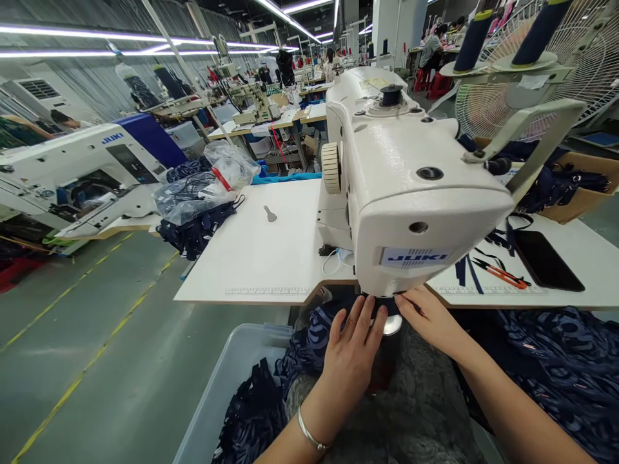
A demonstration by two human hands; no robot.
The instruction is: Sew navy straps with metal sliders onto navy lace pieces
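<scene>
A white JUKI sewing machine (425, 206) stands right in front of me. Below its head, my left hand (355, 338) lies with fingers stretched out over dark navy fabric (316, 332) at the sewing spot. My right hand (428, 312) is at the other side of that spot, thumb and fingers pinched at the fabric's edge under the machine head. The machine head hides the needle and part of the fabric. Patterned navy cloth hangs down beside my left hand toward my lap.
A clear plastic bin (213, 393) holds navy pieces at lower left. On the white table (290, 245) lie a grey metal piece (270, 214), orange-handled snips (503, 274) and a black phone (549, 261). Navy garments (565, 367) pile up at right. Another JUKI machine (97, 174) stands left.
</scene>
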